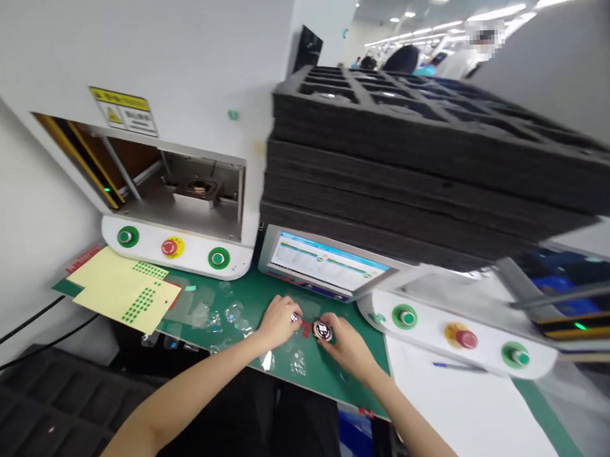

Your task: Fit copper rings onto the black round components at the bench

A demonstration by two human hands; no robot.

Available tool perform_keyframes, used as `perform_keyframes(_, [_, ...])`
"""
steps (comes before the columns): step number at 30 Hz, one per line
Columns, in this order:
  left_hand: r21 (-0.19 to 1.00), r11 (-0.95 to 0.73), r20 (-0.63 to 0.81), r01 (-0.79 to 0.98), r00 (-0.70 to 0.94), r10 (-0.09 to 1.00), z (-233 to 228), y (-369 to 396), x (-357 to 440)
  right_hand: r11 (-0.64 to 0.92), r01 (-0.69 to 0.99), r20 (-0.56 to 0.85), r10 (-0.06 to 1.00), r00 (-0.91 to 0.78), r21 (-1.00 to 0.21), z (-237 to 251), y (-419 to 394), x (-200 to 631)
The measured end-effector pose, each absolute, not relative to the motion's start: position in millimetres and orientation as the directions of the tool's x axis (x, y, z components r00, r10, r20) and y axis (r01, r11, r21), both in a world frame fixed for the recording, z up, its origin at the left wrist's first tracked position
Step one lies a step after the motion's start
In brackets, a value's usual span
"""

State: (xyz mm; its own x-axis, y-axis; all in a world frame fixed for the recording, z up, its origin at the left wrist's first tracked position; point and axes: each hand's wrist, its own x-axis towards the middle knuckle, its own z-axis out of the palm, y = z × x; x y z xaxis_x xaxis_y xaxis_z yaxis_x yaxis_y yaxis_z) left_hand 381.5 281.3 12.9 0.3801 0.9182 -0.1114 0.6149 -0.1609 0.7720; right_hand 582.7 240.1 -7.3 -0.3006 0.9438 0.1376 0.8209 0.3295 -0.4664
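Here, head view: both hands low over the green mat (247, 304), near its front edge, just before the tilted touchscreen (326, 262). Right hand (345, 344) with fingers closed around a small round shiny part (322, 330), held just above the mat. Left hand (278, 321) just beside it, fingertips pinched on a second small shiny piece (294, 317); too small to tell what exactly. Clear film scraps (223, 318) scattered on the mat left of the hands. Yellow sheets with green dot stickers (132, 294) at the mat's far left corner. White machine (186, 252) with two green buttons and a red stop button behind. Stack of black foam trays (433, 164) above the screen.
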Motion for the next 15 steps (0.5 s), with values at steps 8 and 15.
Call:
perform_keyframes(8, [0.515, -0.187, 0.107, 0.836, 0.153, 0.982, 79.7, 342.8, 251.3, 0.273, 0.870, 0.239, 0.953, -0.187, -0.411, 30.5, 224.5, 683.7])
perform_keyframes(15, [0.307, -0.183, 0.285, 0.934, 0.094, 0.954, 149.6, 478.6, 160.2, -0.070, 0.960, 0.283, 0.948, 0.148, -0.270, 68.7, 216.2, 787.1])
